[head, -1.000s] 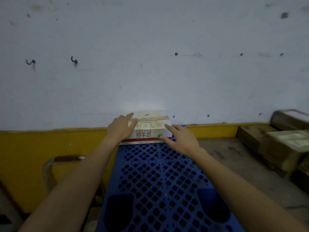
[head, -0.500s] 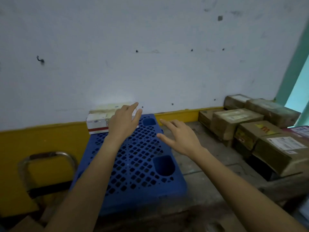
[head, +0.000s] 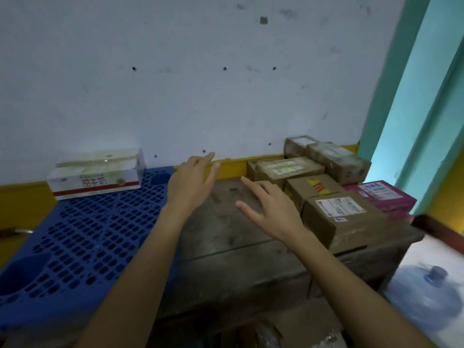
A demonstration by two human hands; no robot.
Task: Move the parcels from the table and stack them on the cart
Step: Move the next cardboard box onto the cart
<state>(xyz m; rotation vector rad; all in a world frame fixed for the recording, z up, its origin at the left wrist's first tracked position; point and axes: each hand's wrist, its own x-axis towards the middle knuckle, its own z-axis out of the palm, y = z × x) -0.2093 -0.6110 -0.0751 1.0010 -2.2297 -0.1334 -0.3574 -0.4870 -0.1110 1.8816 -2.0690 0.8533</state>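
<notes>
Both hands, left (head: 192, 183) and right (head: 270, 209), spread empty above the tabletop (head: 226, 234), angled toward the labelled parcel (head: 342, 217) nearest for grasping.

Bare table (head: 226, 237) — parcels (head: 339, 212) crowding right.

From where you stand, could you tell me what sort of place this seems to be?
Probably a small storeroom or parcel-sorting corner. Taped cardboard parcels with shipping labels sit packed on a worn wooden table, a blue plastic cart deck holds one white carton, and a large water jug stands by the scuffed wall.
</notes>
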